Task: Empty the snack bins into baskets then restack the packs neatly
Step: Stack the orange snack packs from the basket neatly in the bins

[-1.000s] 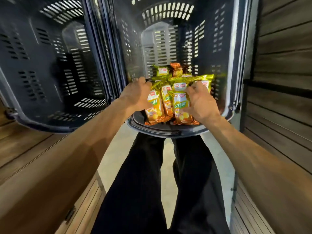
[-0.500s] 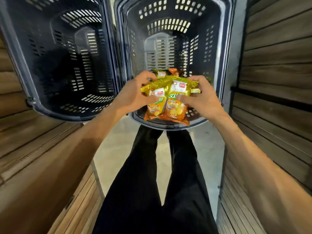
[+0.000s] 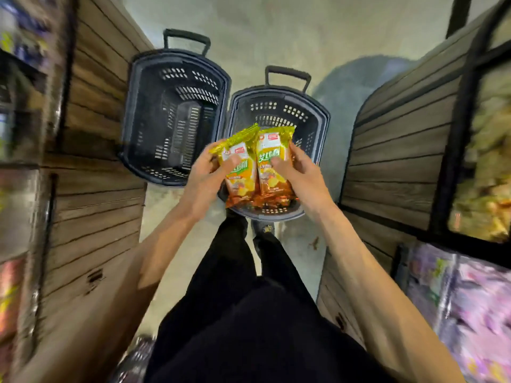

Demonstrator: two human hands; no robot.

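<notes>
Both hands have lifted the bundle of snack packs [image 3: 250,167] up from inside the right basket since 0.5 s ago, and the view now looks down from higher. At far left stands slatted wooden shelving [image 3: 94,189] with blurred goods above it. Beside it on the floor [image 3: 276,29] sits the left basket [image 3: 146,106], dark plastic, its handle [image 3: 185,34] raised at the far end. The left hand [image 3: 203,178] grips the bundle's left side, thumb across the front pack. At least 2 yellow-and-orange packs show side by side, upright, above the near rim of the right basket [image 3: 279,106]. The right hand [image 3: 300,172] clasps their right side, fingers curled on the front. Black trousers [image 3: 249,313] fill the foreground. More wooden shelving [image 3: 401,150] follows, then blurred bins of snacks [image 3: 489,167].
</notes>
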